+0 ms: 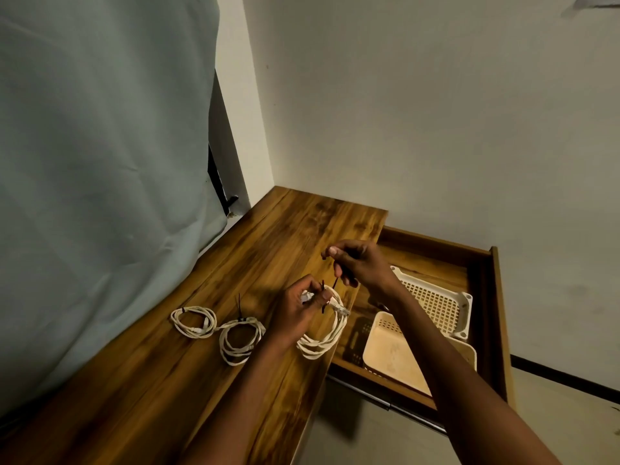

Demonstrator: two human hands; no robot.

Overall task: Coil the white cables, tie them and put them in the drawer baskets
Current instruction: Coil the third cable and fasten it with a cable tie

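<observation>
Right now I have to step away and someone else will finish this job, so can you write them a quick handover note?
Left hand: fingers pinch the third coil at its top, on the wooden top.
Right hand: pulls the black tie on that coil.
Done: two tied coils, far-left coil and middle coil, lie on the wooden top.
Left: finish this tie, then move all three coils into the baskets in the open drawer; no cable shows in either.

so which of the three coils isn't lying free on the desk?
The rightmost coil, by the desk edge: left hand grips it while right hand pulls its black tie. The others lie untouched.
</observation>
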